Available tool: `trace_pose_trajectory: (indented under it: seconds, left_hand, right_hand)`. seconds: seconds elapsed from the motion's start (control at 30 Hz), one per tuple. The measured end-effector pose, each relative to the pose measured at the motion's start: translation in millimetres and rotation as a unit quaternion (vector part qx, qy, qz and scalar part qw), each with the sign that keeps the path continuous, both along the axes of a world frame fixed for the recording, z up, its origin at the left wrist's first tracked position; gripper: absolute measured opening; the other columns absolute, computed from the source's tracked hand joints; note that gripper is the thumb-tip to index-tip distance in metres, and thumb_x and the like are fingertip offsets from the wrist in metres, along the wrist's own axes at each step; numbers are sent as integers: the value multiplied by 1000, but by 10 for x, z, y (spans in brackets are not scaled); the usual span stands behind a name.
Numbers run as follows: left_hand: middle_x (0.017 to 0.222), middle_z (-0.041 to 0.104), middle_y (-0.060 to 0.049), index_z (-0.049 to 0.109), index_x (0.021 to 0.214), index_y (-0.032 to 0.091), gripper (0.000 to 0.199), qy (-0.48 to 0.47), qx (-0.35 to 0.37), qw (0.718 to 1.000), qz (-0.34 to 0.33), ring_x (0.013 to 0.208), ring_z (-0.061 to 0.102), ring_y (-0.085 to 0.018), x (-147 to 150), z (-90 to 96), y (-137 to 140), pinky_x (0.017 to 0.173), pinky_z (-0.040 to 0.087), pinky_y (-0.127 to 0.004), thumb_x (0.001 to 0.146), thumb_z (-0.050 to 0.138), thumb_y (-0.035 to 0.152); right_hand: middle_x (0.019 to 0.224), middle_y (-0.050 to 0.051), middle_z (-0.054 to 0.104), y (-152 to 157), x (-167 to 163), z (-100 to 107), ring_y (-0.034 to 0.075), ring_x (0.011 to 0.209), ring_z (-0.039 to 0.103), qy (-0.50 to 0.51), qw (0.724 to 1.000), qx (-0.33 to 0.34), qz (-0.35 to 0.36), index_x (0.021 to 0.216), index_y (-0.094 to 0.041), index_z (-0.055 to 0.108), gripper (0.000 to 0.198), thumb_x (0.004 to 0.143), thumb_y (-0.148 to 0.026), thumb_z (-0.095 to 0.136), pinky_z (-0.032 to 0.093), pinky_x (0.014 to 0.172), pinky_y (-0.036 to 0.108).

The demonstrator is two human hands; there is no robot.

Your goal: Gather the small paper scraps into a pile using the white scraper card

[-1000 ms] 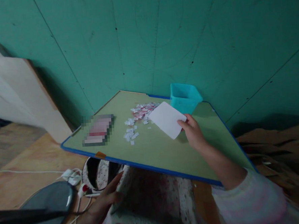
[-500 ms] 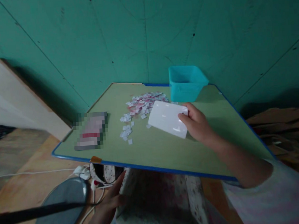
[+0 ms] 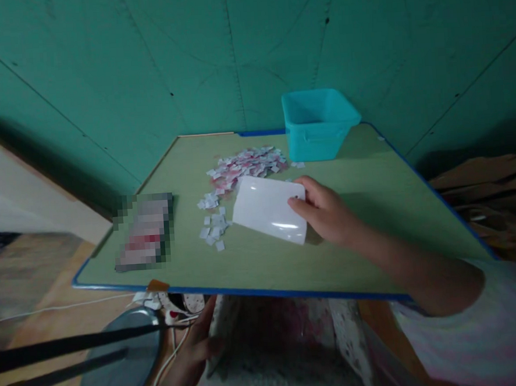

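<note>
My right hand (image 3: 322, 209) grips a thin white plastic scraper (image 3: 270, 207) by its right end, thumb on top. The scraper is held over the tabletop, its left edge beside a small cluster of white paper squares (image 3: 216, 227). Just beyond it lies a bigger heap of small white and pink-stained squares (image 3: 251, 163). Below the table's front edge, my left hand (image 3: 187, 357) is closed on the left side of a speckled, stained whitish tub (image 3: 352, 338). Part of the left hand's fingers is in shadow.
The pale green tabletop (image 3: 374, 238) has a blue edge. A turquoise bin (image 3: 318, 142) stands at the back right, against the green wall. A pixelated phone-like object (image 3: 147, 232) lies at the left. Below are a round grey stool top (image 3: 120, 364) and white cables (image 3: 72, 306).
My right hand has moved the scraper left, closer to the small cluster of squares. The left hand stays at the tub. The view has shifted slightly.
</note>
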State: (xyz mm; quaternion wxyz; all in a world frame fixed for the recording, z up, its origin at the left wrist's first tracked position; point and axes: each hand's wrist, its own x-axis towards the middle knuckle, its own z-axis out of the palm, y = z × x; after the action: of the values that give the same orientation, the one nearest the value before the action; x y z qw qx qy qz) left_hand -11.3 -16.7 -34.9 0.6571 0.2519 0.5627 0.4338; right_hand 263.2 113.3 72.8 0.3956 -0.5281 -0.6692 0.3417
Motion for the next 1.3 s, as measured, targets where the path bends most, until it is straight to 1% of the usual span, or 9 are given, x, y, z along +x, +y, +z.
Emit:
trace_pose_trajectory:
  seconds: [0.13,0.23,0.37,0.5,0.6,0.8,0.93,1.13,1.3]
  left_hand:
    - [114,64,8,68,96,33,56,12,0,1000,-5,125,34,-26,33,26,26,101,28,-36,46,56,9]
    - [114,63,8,69,94,32,54,19,10,1000,-20,124,36,-26,72,61,37,98,33,-31,47,57,10]
    - [117,62,8,66,102,32,59,19,-1,999,-31,124,36,-27,99,90,43,96,35,-32,48,57,11]
    - [117,61,10,66,100,33,59,34,1,999,-22,127,30,-25,106,99,45,103,25,-32,47,55,11]
    - [118,61,8,66,102,29,59,37,14,999,-24,128,28,-28,119,113,34,103,25,-35,47,55,12]
    - [117,61,7,66,102,28,57,62,31,997,-18,132,16,-28,108,75,-3,106,18,-39,49,55,12]
    - [112,64,9,67,97,34,61,18,34,999,-19,124,34,-30,76,2,15,103,24,-40,45,54,6]
    - [112,65,3,64,106,29,62,-23,25,999,-34,118,43,-32,97,80,31,92,39,-39,47,57,13]
    - [113,65,2,64,107,27,62,-13,15,1000,-24,120,41,-32,96,83,-2,95,37,-40,48,54,10]
  right_hand:
    - [67,-2,48,53,98,26,10,59,46,69,997,4,-35,88,-19,45,15,78,-30,46,34,51,22]
    - [70,-2,51,3,14,-15,11,61,48,90,996,-8,11,94,-20,44,21,80,-36,44,35,53,23]
    - [69,-1,54,-74,-80,-47,11,60,48,29,997,-38,56,99,-20,43,24,80,-35,43,33,52,23]
    - [69,-1,51,-50,20,23,11,61,47,10,1000,-10,-15,90,-20,45,15,78,-29,45,32,53,23]
    - [68,-2,48,-17,69,51,11,60,46,35,998,12,-41,88,-20,45,14,78,-30,44,32,52,22]
    - [67,-2,51,-86,-132,-10,11,58,47,11,998,-9,67,96,-20,43,22,80,-35,42,30,50,22]
    - [61,-3,45,-109,-103,41,10,54,43,-32,999,-9,-1,88,-19,45,14,78,-30,43,29,48,22]
    - [63,-3,46,-3,141,93,11,56,44,46,994,28,-91,84,-20,45,11,78,-29,44,31,49,22]
    - [67,-2,49,-20,100,50,11,58,47,53,997,22,-55,91,-21,44,20,79,-36,45,34,50,22]
